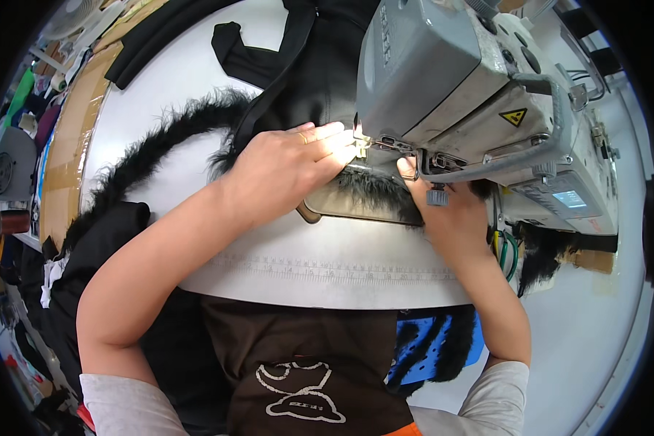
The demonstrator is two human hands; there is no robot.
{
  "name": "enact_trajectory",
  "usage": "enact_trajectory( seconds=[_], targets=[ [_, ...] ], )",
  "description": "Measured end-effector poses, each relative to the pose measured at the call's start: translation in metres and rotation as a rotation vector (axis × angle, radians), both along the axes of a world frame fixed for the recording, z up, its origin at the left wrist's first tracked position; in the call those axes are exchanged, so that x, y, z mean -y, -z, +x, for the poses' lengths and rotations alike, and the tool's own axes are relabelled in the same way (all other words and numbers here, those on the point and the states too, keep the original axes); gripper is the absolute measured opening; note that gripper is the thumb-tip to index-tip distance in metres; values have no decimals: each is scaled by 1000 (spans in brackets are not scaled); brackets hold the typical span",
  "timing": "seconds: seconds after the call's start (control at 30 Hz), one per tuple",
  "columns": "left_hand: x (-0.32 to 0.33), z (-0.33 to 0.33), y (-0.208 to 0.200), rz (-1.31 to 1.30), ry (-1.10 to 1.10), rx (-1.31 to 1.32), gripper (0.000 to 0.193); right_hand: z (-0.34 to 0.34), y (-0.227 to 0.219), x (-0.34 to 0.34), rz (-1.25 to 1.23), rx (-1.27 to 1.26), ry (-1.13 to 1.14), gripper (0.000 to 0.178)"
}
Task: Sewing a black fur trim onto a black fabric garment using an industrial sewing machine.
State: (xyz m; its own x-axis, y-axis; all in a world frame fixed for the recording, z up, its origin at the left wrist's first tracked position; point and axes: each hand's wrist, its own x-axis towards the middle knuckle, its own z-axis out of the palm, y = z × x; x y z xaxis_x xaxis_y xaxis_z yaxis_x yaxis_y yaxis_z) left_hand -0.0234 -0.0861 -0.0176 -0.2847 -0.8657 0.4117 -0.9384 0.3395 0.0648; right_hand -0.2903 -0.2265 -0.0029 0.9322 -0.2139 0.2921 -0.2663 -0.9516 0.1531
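Observation:
A black garment (309,98) with a smooth, leather-like surface lies under the grey sewing machine (421,65). My left hand (287,163) rests flat on the garment, fingers stretched toward the lit presser foot (361,147). Its fingertips are right beside the foot. Black fur trim (374,187) lies just in front of the foot, between my hands. My right hand (450,207) is at the right end of this trim, partly under the machine's arm. Its thumb shows near the metal guides, while the other fingers are mostly hidden behind machine parts.
A long black fur strip (160,134) trails over the white table (327,280), which has a ruler scale near its front edge. Dark cloth (102,254) hangs at the left. Scissors with green handles (512,254) and more black fur (545,254) are at the right.

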Motion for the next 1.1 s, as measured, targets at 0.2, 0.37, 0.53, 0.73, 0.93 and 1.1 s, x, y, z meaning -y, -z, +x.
enact_trajectory(
  seconds=[0.2,0.37,0.53,0.73,0.93,1.1],
  targets=[
    [-1,-4,-2,36,6,-3,43,18,7,-16,41,-25,-4,53],
    [-12,-4,-12,-42,61,-6,34,15,-9,-9,467,-87,15,58],
    [-18,-7,-20,-42,42,54,29,1,-18,-11,474,-167,13,67],
    [0,2,-22,-18,-79,8,26,8,-24,-19,472,-242,87,77],
    [2,18,-15,2,-3,0,30,5,-18,-19,454,-205,33,78],
    [-17,8,-17,-1,16,44,35,5,-19,-19,300,-155,-5,30]
  ],
)
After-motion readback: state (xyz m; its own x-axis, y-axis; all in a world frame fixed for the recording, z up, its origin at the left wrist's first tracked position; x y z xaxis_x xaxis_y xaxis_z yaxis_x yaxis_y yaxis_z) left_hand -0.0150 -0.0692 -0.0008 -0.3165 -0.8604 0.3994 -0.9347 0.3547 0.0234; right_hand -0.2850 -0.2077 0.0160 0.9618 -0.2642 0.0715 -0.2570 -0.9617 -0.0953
